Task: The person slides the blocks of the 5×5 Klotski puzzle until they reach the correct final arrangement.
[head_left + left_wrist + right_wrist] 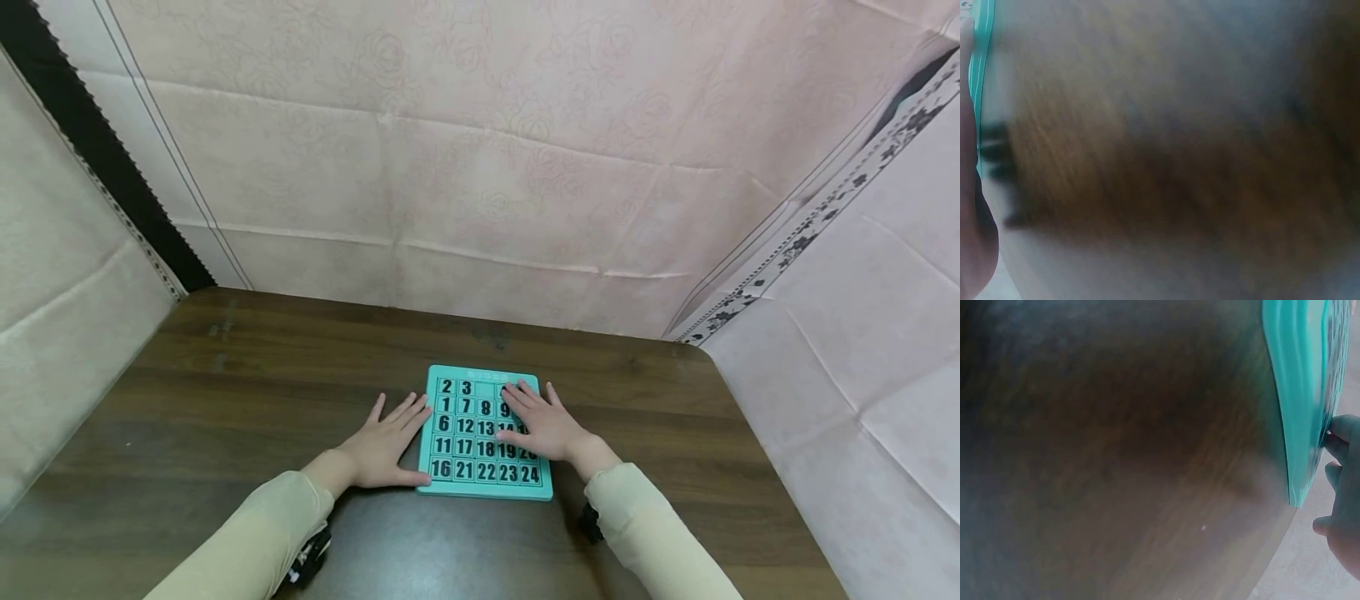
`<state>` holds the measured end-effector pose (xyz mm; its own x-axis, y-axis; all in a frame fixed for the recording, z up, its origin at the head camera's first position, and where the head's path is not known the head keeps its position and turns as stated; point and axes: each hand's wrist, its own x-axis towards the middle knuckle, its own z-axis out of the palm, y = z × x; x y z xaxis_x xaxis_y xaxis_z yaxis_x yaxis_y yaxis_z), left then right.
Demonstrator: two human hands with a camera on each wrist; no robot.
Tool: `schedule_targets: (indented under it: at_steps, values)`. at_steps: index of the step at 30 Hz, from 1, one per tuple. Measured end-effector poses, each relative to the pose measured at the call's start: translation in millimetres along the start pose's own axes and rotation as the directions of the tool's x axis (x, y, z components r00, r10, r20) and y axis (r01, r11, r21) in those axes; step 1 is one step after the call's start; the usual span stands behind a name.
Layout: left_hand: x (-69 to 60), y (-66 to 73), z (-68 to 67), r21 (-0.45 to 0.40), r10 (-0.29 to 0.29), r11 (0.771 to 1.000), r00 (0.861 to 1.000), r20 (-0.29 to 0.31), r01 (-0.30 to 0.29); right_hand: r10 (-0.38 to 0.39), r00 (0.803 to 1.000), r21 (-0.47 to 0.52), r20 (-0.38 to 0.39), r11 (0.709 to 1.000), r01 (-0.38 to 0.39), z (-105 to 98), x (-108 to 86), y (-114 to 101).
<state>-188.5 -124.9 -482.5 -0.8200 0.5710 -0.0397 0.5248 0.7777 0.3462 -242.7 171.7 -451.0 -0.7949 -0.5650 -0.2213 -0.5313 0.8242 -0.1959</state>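
A teal sliding number puzzle [486, 493] with black-numbered pale tiles lies flat on the wooden table. Its top row shows 2 and 3, then a blank teal slot. My left hand [377, 455] is beside it, fingers spread and straight, with thumb and fingertips at its left edge. Over the puzzle's right side lies my right hand [551, 431], fingers extended across the upper right tiles and thumb on the middle rows; several tiles there are hidden. In the right wrist view, the fingers [1342, 447] meet the puzzle's top face. The left wrist view catches only a teal edge [982, 47].
The brown wooden table [262, 375] extends around the puzzle on all sides. Pale patterned cloth [480, 167] hangs behind its far edge, with more cloth at left and right. Dark wrist devices [309, 557] sit below both sleeves.
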Motion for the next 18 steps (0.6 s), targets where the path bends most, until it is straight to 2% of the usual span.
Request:
schedule_targets:
  at_steps: [9, 18]
  values:
    - [-0.5, -1.0, 0.5, -0.002, -0.019, 1.0, 1.0, 0.005, 0.019, -0.033, 0.999, -0.016, -0.029, 0.999, 0.033, 1.8, 8.9, -12.8]
    - [1.1, 0.3, -0.2, -0.004, -0.018, 1.0, 1.0, 0.021, 0.018, -0.04, 0.999, -0.045, 0.02, 0.998, 0.041, 1.1, 27.8, -36.9]
